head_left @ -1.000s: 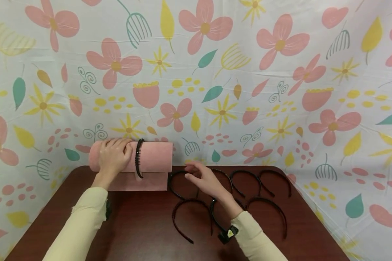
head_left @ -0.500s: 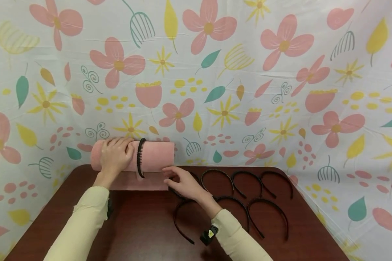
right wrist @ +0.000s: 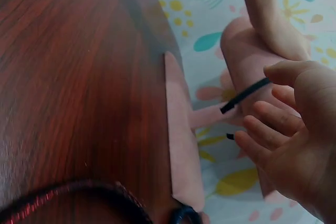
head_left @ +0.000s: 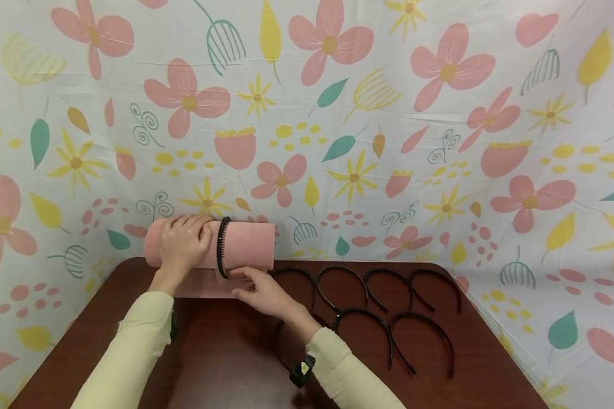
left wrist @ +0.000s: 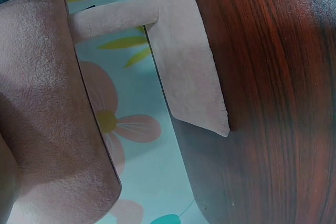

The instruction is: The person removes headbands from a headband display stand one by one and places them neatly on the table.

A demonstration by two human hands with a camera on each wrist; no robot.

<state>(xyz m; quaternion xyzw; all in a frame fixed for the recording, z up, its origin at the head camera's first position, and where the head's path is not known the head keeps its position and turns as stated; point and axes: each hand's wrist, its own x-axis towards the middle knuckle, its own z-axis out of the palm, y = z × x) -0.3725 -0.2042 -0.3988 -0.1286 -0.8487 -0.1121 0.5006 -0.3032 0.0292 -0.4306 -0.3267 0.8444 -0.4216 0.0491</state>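
Note:
A pink plush headband stand lies across the far left of the table, its roll held above a flat base by a short post. One black toothed headband sits round the roll. My left hand grips the roll's left part from above, fingers bent over it. Just right of the headband's lower end is my right hand, fingers loosely spread. In the right wrist view this hand holds nothing; the headband's end shows near its fingers, and whether they touch cannot be told.
Several dark headbands lie in two rows on the right of the brown table, among them a thin one at the back and a black one in front. A floral cloth hangs behind the table.
My right hand has moved left from above the loose headbands to the stand, close to the headband's lower end. My left hand stays on the roll.

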